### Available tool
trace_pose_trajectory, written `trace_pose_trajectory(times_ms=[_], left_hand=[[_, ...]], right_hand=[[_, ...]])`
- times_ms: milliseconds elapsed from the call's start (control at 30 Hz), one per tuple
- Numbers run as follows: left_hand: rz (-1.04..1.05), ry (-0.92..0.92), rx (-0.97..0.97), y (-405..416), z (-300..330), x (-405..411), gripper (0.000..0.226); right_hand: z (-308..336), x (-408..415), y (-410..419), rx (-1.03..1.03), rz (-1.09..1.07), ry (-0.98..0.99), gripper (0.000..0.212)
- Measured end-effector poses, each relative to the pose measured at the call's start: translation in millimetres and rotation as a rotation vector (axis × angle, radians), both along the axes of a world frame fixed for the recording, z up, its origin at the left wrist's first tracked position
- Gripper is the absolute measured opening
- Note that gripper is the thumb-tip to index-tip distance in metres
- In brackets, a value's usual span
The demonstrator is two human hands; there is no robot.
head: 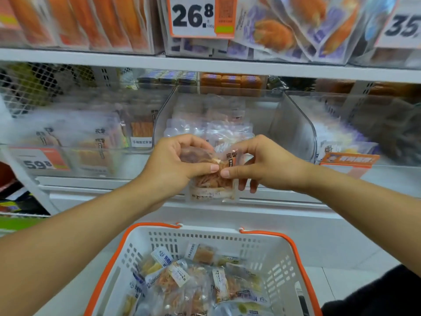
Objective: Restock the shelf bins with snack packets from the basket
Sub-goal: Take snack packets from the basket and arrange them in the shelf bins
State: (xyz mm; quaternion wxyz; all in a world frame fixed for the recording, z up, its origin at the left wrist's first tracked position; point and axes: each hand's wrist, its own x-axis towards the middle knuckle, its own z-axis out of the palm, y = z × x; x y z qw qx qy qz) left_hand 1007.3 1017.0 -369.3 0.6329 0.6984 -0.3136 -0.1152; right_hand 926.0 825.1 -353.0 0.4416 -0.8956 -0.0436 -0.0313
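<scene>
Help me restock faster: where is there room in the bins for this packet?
Both hands hold the packet before the middle bin. Free: its right side, between the packet stack and right wall. Crowded: the left bin and basket.

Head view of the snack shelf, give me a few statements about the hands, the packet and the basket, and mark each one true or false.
1. Both hands, left hand and right hand, hold one snack packet. True.
2. The basket is empty. False: many packets lie in it.
3. The basket's rim is orange. True.
4. The packet already lies in the clear bin. False: it is held in front of the bin.
5. The price tag above reads 59.8. False: it reads 26.8.
</scene>
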Motion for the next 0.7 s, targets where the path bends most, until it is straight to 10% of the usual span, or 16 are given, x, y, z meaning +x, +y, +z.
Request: trace_pose_trajectory(times_ms=[233, 700], left_hand=[[0.249, -0.181, -0.127, 1, 5, 16, 0.033], [0.122, -0.145, 0.05, -8, -23, 20, 0.01]], right_hand=[[27, 9, -40, 0.175, -0.315, -0.442, 0.01], [10, 48, -64, -0.459, -0.144, -0.015, 0.014]])
